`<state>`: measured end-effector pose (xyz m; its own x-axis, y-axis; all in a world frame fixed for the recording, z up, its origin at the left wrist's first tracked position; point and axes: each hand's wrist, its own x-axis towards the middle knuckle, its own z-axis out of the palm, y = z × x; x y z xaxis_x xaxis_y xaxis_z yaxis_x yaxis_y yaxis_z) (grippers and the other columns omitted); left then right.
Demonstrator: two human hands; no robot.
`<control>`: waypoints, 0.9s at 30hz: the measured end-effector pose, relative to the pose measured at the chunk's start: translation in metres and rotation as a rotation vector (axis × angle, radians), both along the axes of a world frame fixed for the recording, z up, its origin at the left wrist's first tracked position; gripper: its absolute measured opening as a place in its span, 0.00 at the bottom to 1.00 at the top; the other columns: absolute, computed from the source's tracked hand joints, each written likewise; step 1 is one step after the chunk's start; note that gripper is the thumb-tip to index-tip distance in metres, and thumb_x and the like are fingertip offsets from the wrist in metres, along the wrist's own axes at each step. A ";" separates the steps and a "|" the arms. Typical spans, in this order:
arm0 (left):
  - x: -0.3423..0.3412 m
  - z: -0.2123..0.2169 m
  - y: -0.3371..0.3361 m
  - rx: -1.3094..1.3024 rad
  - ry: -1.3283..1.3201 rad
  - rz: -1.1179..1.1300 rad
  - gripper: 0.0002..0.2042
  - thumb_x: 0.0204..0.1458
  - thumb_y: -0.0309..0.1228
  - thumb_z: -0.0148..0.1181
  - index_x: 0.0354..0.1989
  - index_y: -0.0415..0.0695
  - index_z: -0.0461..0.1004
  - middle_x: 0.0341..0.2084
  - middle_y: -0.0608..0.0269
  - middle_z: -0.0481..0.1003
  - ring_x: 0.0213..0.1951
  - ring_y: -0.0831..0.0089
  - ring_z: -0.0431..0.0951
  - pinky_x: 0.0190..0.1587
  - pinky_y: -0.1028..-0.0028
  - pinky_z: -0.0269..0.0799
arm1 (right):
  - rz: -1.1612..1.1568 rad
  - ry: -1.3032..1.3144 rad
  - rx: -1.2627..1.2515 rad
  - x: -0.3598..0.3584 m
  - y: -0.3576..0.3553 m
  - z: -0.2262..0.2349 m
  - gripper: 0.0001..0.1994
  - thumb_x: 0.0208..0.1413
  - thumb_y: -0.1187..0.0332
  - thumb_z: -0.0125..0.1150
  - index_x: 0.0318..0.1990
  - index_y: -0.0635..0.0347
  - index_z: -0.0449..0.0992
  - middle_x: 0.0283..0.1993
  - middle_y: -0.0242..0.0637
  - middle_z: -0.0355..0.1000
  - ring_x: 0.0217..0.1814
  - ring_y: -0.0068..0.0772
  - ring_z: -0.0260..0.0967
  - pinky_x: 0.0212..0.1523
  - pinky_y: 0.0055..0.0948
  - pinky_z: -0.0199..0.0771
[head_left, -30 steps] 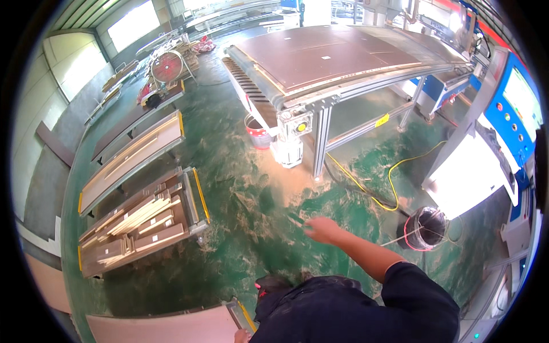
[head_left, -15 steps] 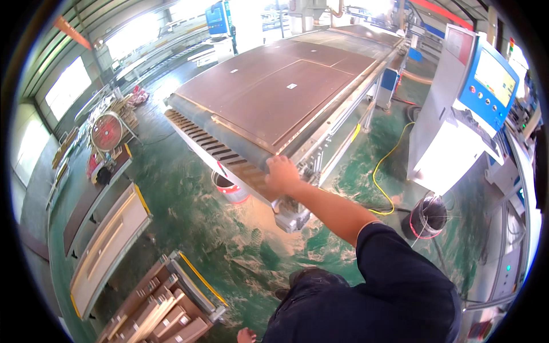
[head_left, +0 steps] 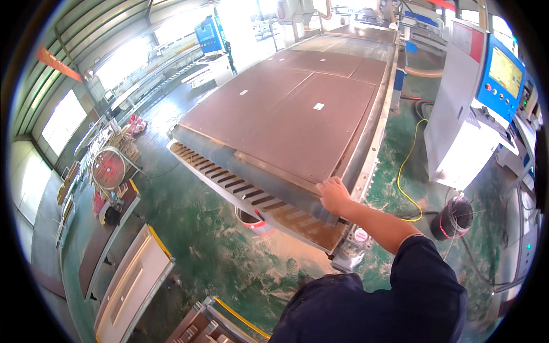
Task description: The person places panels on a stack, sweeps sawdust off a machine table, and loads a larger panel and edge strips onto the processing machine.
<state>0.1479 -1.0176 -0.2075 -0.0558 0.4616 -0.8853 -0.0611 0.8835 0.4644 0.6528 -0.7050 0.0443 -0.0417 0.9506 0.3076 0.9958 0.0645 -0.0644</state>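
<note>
A large brown panel (head_left: 286,128) lies flat on the long machine table, cut by thin lines into several pieces, with small white labels on top. At its near right corner is my right hand (head_left: 334,195), my arm stretched forward. The fingers are bent and closed over the panel's edge; their tips are partly hidden. Just below the hand, the table's slotted end (head_left: 257,197) carries sawdust. My left hand is out of view.
A white cabinet with a blue control panel (head_left: 503,80) stands at right, with a black bucket (head_left: 452,218) and yellow cable (head_left: 405,194) near it. Another bucket (head_left: 254,222) sits under the table end. At left are a panel-loaded cart (head_left: 134,280) and round fan (head_left: 108,167).
My view has shifted, and the table end now appears farther right and lower. My right hand stays at the panel's near corner. My left hand has left the lower edge of view.
</note>
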 end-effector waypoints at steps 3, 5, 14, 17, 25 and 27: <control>-0.008 -0.008 0.042 -0.013 0.001 -0.073 0.24 0.51 0.41 0.54 0.53 0.41 0.62 0.40 0.56 0.71 0.41 0.62 0.73 0.40 0.67 0.69 | -0.029 0.043 -0.025 0.009 0.005 0.008 0.10 0.43 0.72 0.51 0.36 0.58 0.70 0.37 0.40 0.69 0.48 0.38 0.62 0.52 0.35 0.54; -0.016 -0.014 0.074 -0.009 -0.015 -0.115 0.24 0.51 0.41 0.54 0.53 0.41 0.62 0.39 0.56 0.71 0.41 0.62 0.73 0.40 0.67 0.69 | -0.061 0.107 -0.037 0.014 0.007 0.028 0.15 0.40 0.73 0.51 0.40 0.58 0.70 0.38 0.40 0.70 0.50 0.39 0.61 0.54 0.36 0.53; -0.086 -0.028 0.240 0.108 -0.085 -0.110 0.23 0.51 0.39 0.55 0.53 0.41 0.61 0.39 0.56 0.71 0.40 0.63 0.73 0.40 0.68 0.69 | -0.052 0.280 0.005 0.037 -0.028 0.144 0.22 0.37 0.73 0.57 0.46 0.59 0.67 0.32 0.35 0.67 0.43 0.38 0.60 0.51 0.36 0.53; -0.102 -0.042 0.275 0.117 -0.126 -0.120 0.23 0.51 0.39 0.55 0.53 0.41 0.61 0.39 0.56 0.71 0.40 0.63 0.73 0.40 0.69 0.69 | -0.091 0.230 0.091 0.028 -0.046 0.181 0.23 0.36 0.77 0.57 0.46 0.58 0.66 0.32 0.34 0.65 0.43 0.38 0.59 0.52 0.35 0.54; -0.105 -0.076 0.318 0.056 -0.256 -0.294 0.15 0.51 0.38 0.53 0.42 0.40 0.68 0.31 0.57 0.74 0.34 0.63 0.75 0.34 0.68 0.69 | -0.271 0.331 0.246 0.028 -0.073 0.211 0.24 0.33 0.82 0.57 0.43 0.59 0.65 0.32 0.33 0.64 0.43 0.37 0.59 0.51 0.33 0.54; -0.106 -0.087 0.330 0.042 -0.446 -0.307 0.14 0.51 0.38 0.52 0.38 0.39 0.70 0.29 0.57 0.74 0.32 0.63 0.76 0.32 0.68 0.70 | -0.285 0.313 0.265 0.034 -0.077 0.216 0.24 0.33 0.82 0.57 0.44 0.59 0.65 0.33 0.33 0.64 0.43 0.37 0.59 0.52 0.32 0.54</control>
<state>0.0414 -0.6873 -0.2944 0.4642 0.4332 -0.7726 -0.0029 0.8730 0.4877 0.6871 -0.7817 0.2601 0.3413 0.7985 0.4960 0.9117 -0.1527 -0.3815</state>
